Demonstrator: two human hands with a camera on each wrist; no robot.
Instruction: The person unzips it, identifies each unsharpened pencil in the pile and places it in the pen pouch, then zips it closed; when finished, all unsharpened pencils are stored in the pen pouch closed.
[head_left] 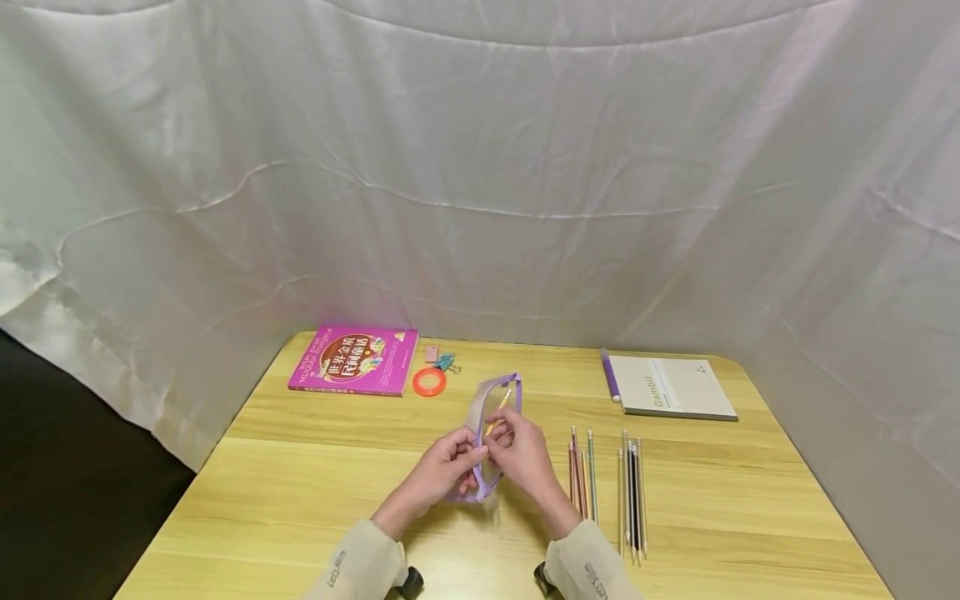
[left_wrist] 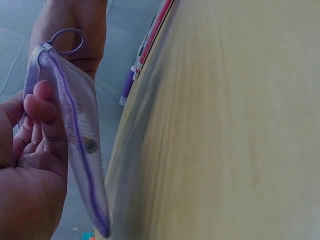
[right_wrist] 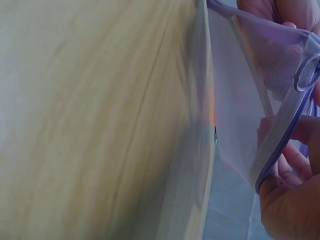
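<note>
— What are you holding?
— Your left hand (head_left: pixel 438 471) grips the edge of the mesh pouch (head_left: pixel 477 412) over the tabletop (head_left: pixel 300 500); your right hand (head_left: pixel 525 454) pinches a yellow pencil (head_left: pixel 506 400) inside it
— And around your pouch?
— Right of it, coloured pencils (head_left: pixel 578 471), then darker pencils (head_left: pixel 635 492); beyond it to the left, your orange tape (head_left: pixel 417 382), clip (head_left: pixel 445 362) and pink book (head_left: pixel 392 367); beyond it to the right, your notebook (head_left: pixel 671 387)

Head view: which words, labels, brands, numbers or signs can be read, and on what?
"世界金质民间童话": pink book
"Gambit": notebook
"Let'sSlim": left sleeve, right sleeve
Smaller print on the pink book and notebook: too small or blurred to read.
</note>
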